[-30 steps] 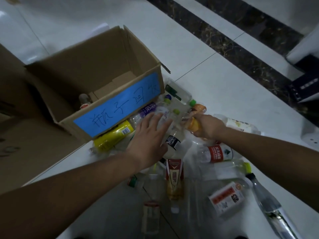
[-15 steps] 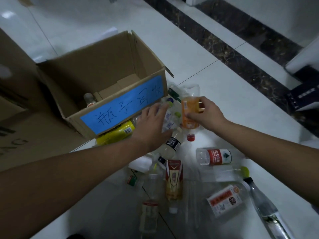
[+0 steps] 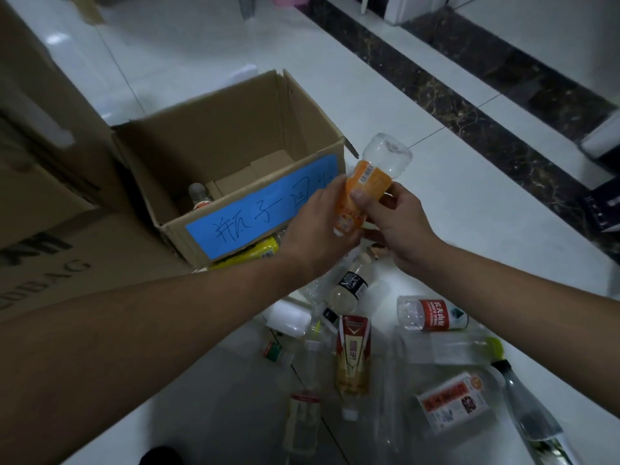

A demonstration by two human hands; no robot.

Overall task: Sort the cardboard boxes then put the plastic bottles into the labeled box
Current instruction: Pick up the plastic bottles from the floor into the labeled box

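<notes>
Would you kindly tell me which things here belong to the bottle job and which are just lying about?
Job:
- labeled box
- orange bottle, held by left hand and right hand
- bottle in box
- yellow bottle and red-label bottle, among the loose ones
- carton

Lying about:
- dark box
- pink item

Two hands are in view, one left hand and one right hand. There is one open cardboard box with one blue label, and at least one bigger box beside it. One orange bottle is held, one bottle lies inside the open box, and one yellow bottle lies beside it. About ten loose bottles lie on the floor; the clear ones overlap, so the exact number I cannot tell.
</notes>
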